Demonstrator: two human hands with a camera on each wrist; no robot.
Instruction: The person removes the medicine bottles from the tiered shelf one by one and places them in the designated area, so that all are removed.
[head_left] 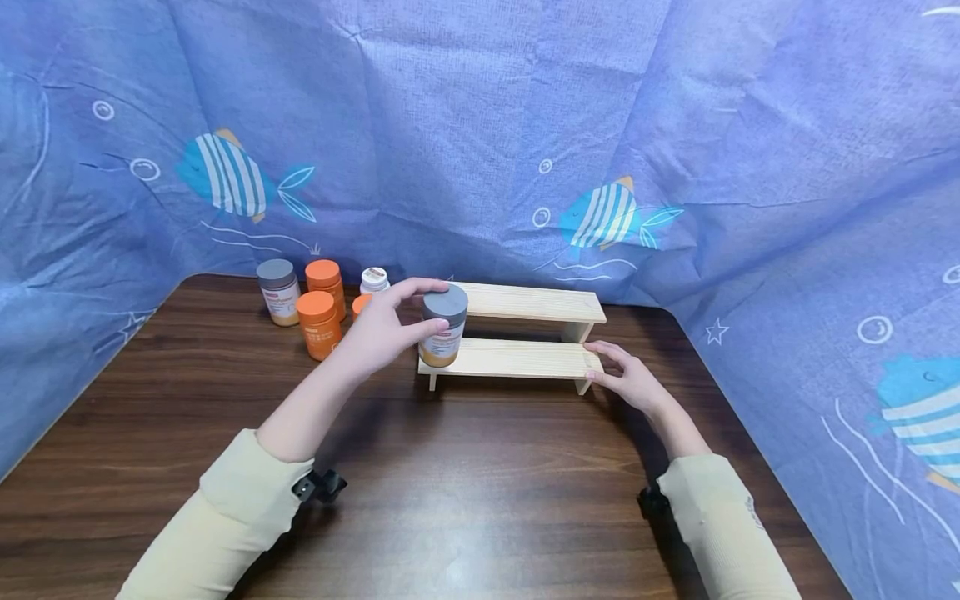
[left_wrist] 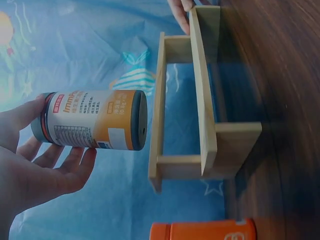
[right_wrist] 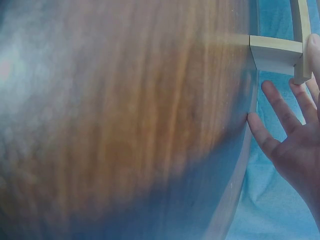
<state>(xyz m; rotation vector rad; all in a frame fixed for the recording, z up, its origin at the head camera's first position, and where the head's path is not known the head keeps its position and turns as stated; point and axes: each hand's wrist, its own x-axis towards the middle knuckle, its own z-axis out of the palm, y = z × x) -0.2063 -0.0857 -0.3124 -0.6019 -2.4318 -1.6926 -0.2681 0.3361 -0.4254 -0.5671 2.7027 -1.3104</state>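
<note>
My left hand [head_left: 378,329] grips a supplement bottle [head_left: 442,343] with a grey lid and a white-and-orange label, thumb and fingers round its lid end. In the left wrist view the bottle [left_wrist: 97,120] is upright relative to the shelf, its base a little off the upper board. A two-step pale wooden shelf [head_left: 517,358] stands on the table; in the head view the bottle overlaps the left end of its lower step. My right hand [head_left: 633,383] touches the right end of that lower step, its fingers spread and fairly straight in the right wrist view.
Left of the shelf stand another grey-lidded bottle [head_left: 279,292], orange bottles [head_left: 318,325] and a white-capped bottle [head_left: 375,279], some partly hidden by my left hand. The dark wooden table [head_left: 465,483] meets a blue fish-print cloth [head_left: 450,150] behind and at the sides.
</note>
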